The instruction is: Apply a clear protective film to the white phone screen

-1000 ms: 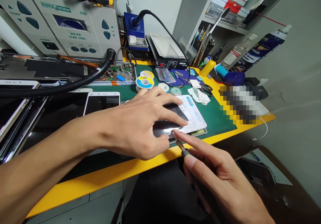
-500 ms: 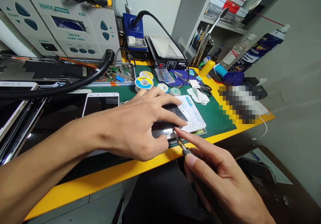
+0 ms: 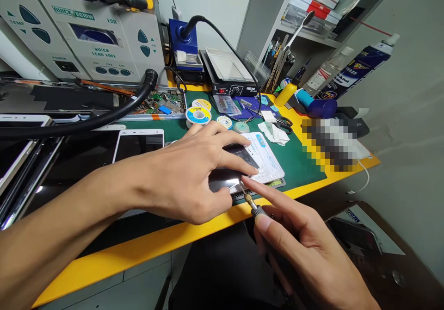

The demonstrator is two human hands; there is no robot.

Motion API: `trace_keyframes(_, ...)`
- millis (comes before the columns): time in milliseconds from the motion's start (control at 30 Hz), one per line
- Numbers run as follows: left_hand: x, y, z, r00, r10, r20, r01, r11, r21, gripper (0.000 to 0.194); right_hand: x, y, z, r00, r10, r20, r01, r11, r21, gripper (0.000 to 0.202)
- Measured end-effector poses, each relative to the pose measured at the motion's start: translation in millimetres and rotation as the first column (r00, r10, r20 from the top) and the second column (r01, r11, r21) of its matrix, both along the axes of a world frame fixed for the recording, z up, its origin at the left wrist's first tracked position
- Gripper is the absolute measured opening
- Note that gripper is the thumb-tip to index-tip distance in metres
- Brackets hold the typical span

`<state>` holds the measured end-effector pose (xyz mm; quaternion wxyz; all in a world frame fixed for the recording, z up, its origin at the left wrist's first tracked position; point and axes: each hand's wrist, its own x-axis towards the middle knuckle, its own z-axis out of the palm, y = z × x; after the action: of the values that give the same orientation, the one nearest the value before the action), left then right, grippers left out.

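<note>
My left hand lies across a smartphone with a dark, glossy screen. Its fingers are spread over the screen and the thumb is at the near edge, holding the phone down. Under the phone is a white card-like sheet with blue print. In my right hand is a pen-like tool with a brass neck, a knurled metal collar and a thin tip. The tip meets the phone's near right corner, with my right index fingertip just beside it. Most of the tool's handle is hidden by my palm.
Several phones, one white-framed, lie to the left. Behind stand a hot-air station with a black hose, a heating plate and solder spools. Scissors, a yellow bottle and a spray can are at right.
The whole view has shifted very slightly. Both hands, the phone and the tool keep nearly the same positions, with the tool's tip still at the phone's corner.
</note>
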<state>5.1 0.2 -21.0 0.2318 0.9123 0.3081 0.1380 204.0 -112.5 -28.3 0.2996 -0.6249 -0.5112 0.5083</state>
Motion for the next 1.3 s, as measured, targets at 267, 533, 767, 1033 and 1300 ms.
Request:
trace_keyframes(267, 0.1, -0.2, -0.4, 1.000, 0.001, 0.005, -0.001, 1.000, 0.000, 0.053, 0.4, -0.1, 0.7, 0.997, -0.040, -0.059, 0.036, 0.997, -0.072, 0.059)
trace_keyframes(533, 0.0, -0.8, 0.9, 1.000, 0.011, -0.016, -0.012, 1.000, -0.022, 0.054, 5.3, -0.3, 0.7, 0.991, -0.107, -0.085, 0.091, 0.980, -0.176, 0.064)
trace_keyframes(767, -0.2, 0.0, -0.3, 1.000, 0.003, -0.018, -0.003, 1.000, -0.019, 0.056, 9.9, 1.5, -1.0, 0.985, -0.155, -0.071, 0.141, 0.976, -0.167, 0.064)
trace_keyframes(1033, -0.3, 0.1, -1.3, 1.000, 0.003, -0.011, -0.003, 1.000, -0.001, 0.058, 13.0, 3.8, -0.7, 0.985, -0.158, -0.066, 0.149, 0.980, -0.131, 0.065)
trace_keyframes(1300, -0.6, 0.0, -3.5, 1.000, 0.005, 0.018, -0.005, 1.000, 0.011, 0.054, 6.0, -1.5, -4.1, 0.994, -0.106, -0.028, 0.104, 0.991, -0.085, 0.057)
